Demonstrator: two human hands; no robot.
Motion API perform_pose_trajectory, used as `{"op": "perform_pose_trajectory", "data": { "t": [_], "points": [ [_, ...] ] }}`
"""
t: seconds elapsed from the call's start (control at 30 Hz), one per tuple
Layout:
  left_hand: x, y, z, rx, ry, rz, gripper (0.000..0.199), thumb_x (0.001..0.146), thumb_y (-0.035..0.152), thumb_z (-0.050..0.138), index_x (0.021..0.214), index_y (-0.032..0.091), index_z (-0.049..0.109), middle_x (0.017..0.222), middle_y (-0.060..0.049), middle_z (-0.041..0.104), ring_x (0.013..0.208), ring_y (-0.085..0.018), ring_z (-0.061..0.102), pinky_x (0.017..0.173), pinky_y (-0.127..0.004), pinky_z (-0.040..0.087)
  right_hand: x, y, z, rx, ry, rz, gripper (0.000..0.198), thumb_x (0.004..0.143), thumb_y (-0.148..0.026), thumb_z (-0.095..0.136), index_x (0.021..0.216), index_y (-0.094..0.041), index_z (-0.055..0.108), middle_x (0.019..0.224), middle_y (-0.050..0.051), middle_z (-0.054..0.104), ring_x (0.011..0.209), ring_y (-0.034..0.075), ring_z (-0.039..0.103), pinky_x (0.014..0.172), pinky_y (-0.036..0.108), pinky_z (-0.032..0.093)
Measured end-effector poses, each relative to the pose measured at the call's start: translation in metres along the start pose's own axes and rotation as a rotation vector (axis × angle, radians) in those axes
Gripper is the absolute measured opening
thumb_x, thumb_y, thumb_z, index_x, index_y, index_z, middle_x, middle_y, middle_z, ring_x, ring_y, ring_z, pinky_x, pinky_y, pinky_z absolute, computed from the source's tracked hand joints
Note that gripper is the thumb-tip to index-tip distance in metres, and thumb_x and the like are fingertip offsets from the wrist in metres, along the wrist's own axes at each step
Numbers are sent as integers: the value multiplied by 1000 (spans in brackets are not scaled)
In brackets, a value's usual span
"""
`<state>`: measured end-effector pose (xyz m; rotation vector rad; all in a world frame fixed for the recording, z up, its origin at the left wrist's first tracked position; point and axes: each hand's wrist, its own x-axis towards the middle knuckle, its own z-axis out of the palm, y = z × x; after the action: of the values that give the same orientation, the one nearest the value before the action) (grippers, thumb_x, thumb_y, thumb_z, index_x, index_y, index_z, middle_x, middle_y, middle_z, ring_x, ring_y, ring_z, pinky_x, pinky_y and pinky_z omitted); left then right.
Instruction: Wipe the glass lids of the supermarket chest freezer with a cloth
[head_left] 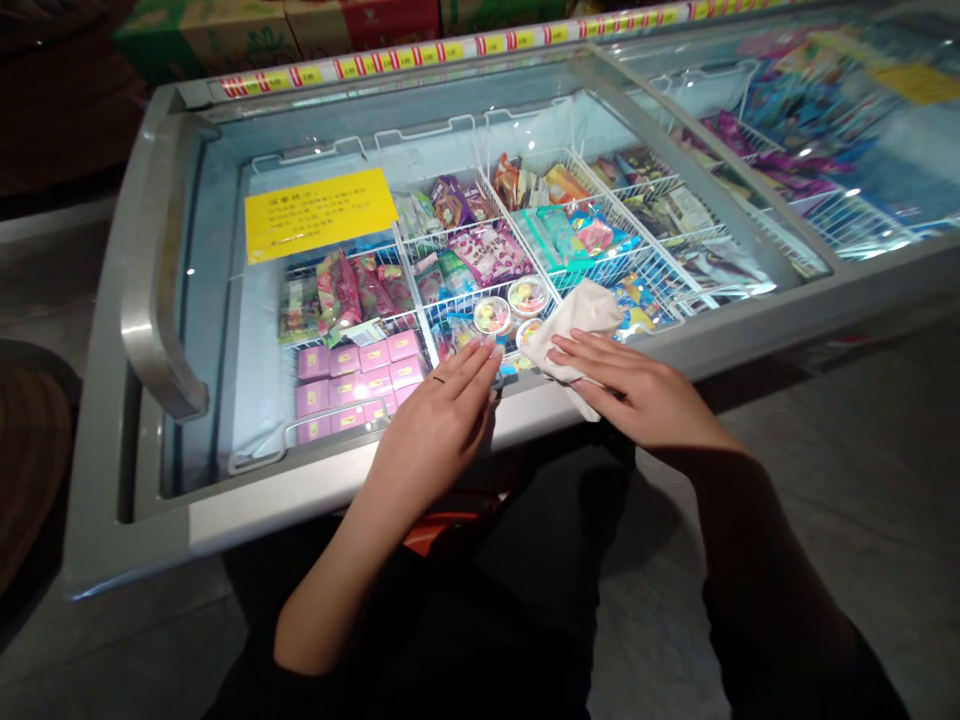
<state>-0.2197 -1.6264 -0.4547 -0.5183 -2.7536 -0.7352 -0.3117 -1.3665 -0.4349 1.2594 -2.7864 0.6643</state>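
Observation:
My right hand (634, 385) holds a white cloth (581, 325) against the glass lid (217, 290) of a chest freezer, close to the front edge. Its fingers lie over the cloth, and the thumb is beneath them along the cloth's lower edge. To the left, my left hand (450, 400) rests at the front frame (525, 410), with straight fingers and nothing seen in them. Just beyond its fingertips, small round cups (492, 316) show through the glass. The cloth covers part of another cup.
A yellow notice (322, 213) lies on the lid near a curved grey handle (161, 345). Pink boxes (360, 375) and bagged ice treats (491, 252) fill wire baskets below. Price labels (450, 52) line the back edge. Cartons (225, 35) stand behind.

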Motion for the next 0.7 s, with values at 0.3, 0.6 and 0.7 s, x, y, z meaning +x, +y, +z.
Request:
{"op": "perform_pose_trajectory", "data": {
  "t": [0.3,0.6,0.7],
  "points": [
    [1,1,0,-67,37,-36,51,111,21,41,162,21,44,165,-12,50,157,-25,42,129,-51,41,30,-15,17,-159,99,164,50,104,-23,53,153,-30,61,155,2,60,149,27,52,124,53,45],
    [-22,-10,-21,-1,55,-25,53,109,18,42,162,22,44,164,-11,51,156,-26,44,129,-51,41,-2,-18,7,-171,21,18,46,107,-26,48,150,-30,64,151,1,64,144,25,58,123,45,48],
    [-30,-17,-32,35,61,-38,54,109,18,42,162,22,44,165,-11,50,156,-27,44,129,-51,41,7,-19,12,-245,85,81,48,107,-26,49,152,-27,61,153,4,63,144,28,58,119,47,51]
  ]
}}
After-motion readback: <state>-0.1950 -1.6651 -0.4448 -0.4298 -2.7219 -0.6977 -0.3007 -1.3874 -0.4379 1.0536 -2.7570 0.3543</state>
